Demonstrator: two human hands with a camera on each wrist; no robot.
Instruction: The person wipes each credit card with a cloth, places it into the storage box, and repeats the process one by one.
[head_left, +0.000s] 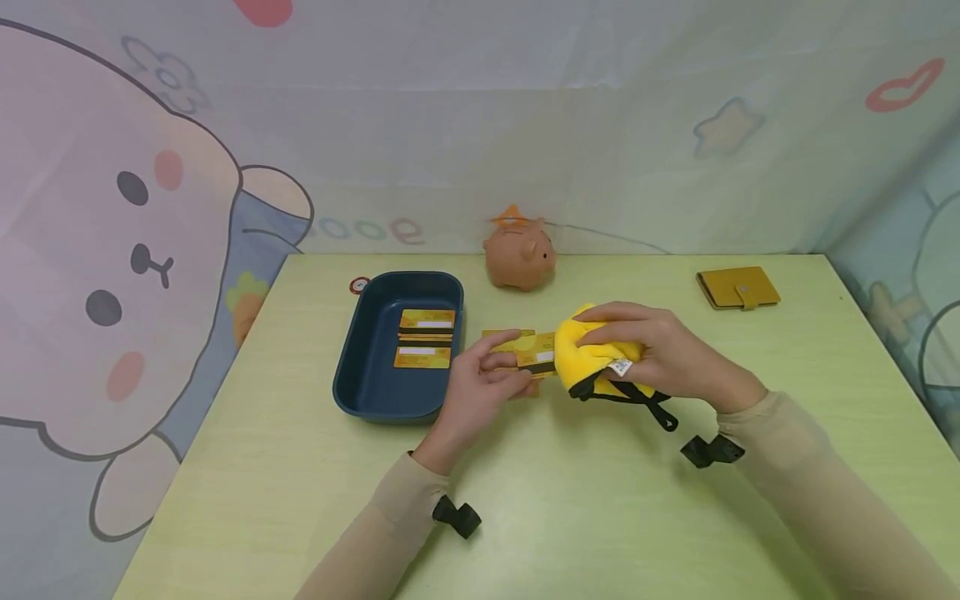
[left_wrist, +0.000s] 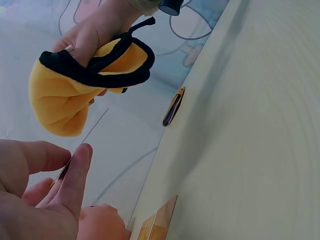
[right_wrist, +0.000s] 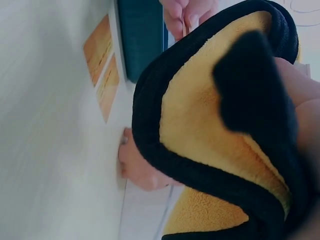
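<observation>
Thin yellow black-striped card (head_left: 537, 357) beside yellow black-trimmed plush item (head_left: 577, 352)
The left hand (head_left: 483, 379) pinched the card, the right hand (head_left: 666, 350) gripped the plush item (mouth gaping); light, steady pressure probably served best.

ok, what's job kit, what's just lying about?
Likely job: black-trimmed yellow plush item (right hand); yellow rectangular card (left hand); similar cards on table; blue rounded tray with cards.
Apparently idle: pink piggy bank; mustard folded wallet; round red-white disc.
</observation>
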